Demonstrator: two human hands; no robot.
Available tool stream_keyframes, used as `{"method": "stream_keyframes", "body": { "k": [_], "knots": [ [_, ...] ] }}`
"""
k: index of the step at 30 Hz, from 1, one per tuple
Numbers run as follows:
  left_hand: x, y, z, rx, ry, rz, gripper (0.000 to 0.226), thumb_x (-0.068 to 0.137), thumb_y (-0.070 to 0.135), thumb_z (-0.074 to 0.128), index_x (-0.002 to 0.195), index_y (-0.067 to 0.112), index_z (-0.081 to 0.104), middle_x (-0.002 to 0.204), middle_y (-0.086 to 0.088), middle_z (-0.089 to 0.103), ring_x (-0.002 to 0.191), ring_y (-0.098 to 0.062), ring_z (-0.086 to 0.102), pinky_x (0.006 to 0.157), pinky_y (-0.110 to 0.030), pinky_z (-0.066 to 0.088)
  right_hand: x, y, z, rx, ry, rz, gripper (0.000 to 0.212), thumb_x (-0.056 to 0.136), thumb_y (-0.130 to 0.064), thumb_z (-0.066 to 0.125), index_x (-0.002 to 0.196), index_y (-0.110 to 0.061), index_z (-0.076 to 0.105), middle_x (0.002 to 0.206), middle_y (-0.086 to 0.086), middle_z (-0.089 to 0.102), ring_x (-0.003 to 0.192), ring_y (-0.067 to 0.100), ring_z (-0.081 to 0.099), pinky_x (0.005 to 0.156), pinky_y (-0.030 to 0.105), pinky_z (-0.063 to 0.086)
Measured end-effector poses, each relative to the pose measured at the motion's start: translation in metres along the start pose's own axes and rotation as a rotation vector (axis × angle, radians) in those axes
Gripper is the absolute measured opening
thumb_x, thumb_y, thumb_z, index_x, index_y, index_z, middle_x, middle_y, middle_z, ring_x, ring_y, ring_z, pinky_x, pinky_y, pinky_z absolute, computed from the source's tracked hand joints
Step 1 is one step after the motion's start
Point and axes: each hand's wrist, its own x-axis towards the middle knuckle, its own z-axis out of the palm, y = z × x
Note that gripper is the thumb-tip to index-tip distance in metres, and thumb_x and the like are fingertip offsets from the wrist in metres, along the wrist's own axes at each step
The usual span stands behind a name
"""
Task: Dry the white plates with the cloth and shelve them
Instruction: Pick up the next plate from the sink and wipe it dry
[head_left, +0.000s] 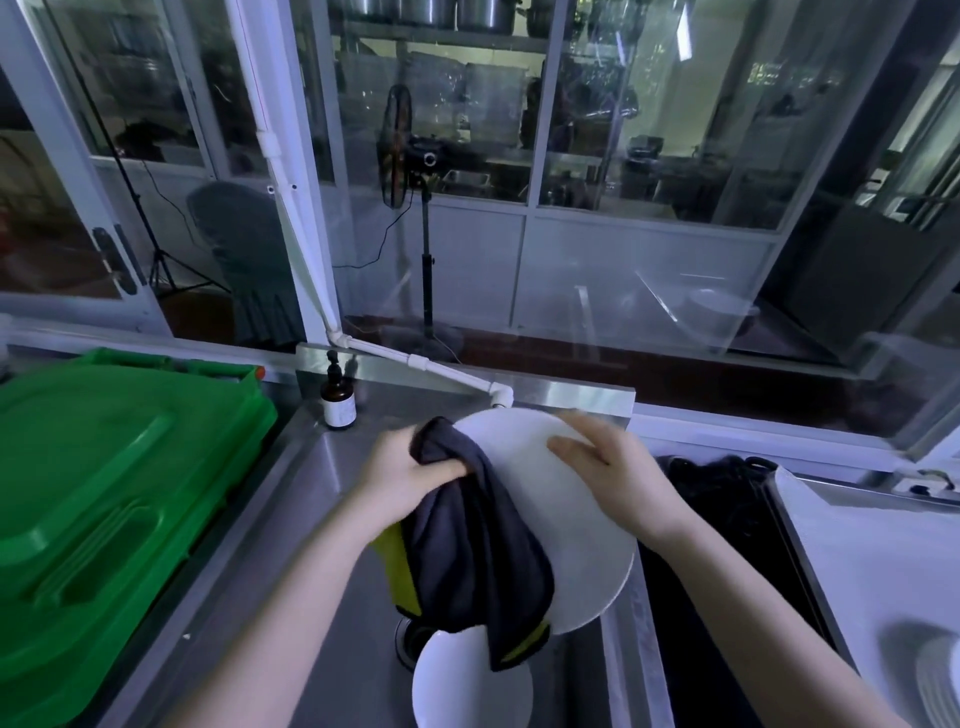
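A large white plate (566, 535) is held tilted above the steel sink (332, 613). My right hand (613, 473) grips its upper right rim, fingers spread over the face. My left hand (405, 478) clutches a dark grey cloth (467, 551) with a yellow-green edge, pressed against the plate's left side and hanging down over it. A second white plate (462, 686) lies in the sink below, near the drain, partly covered by the cloth's lower corner.
A green plastic crate lid (114, 499) fills the counter on the left. A brown pump bottle (338, 400) stands at the sink's back edge beside a white tap pipe (447, 371). Stacked white plates (935, 686) sit at the far right; a dark bin (727, 545) lies between.
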Motion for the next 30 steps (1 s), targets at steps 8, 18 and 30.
{"method": "stream_keyframes", "body": {
  "k": [8, 18, 30],
  "knots": [
    [0.007, 0.007, -0.005, 0.136, -0.074, 0.107, 0.040, 0.067, 0.024, 0.087, 0.093, 0.040, 0.062, 0.090, 0.021, 0.070, 0.087, 0.009, 0.062, 0.079, -0.012, 0.046, 0.001, -0.002, -0.006, 0.116, -0.050, 0.050, 0.015, 0.100, -0.023, 0.058, 0.111, -0.026, 0.068, 0.100, -0.006, 0.074, 0.099, 0.017, 0.067, 0.091, 0.033, 0.049],
    [-0.011, -0.008, 0.011, -0.364, 0.162, -0.164, 0.016, 0.079, 0.015, 0.077, 0.092, 0.023, 0.073, 0.091, 0.004, 0.077, 0.087, -0.012, 0.072, 0.071, -0.021, 0.055, -0.002, -0.002, 0.003, 0.410, 0.172, 0.096, 0.017, 0.097, -0.014, 0.061, 0.099, -0.024, 0.074, 0.094, -0.004, 0.075, 0.088, 0.007, 0.065, 0.082, 0.030, 0.049],
    [-0.013, 0.003, -0.001, -0.199, 0.126, -0.009, 0.018, 0.078, 0.008, 0.078, 0.086, 0.022, 0.073, 0.080, 0.013, 0.075, 0.077, 0.000, 0.069, 0.071, -0.018, 0.051, 0.001, 0.003, -0.004, 0.313, 0.058, 0.110, 0.009, 0.088, -0.028, 0.075, 0.092, -0.031, 0.066, 0.084, -0.007, 0.072, 0.075, 0.010, 0.065, 0.069, 0.029, 0.048]
  ]
}}
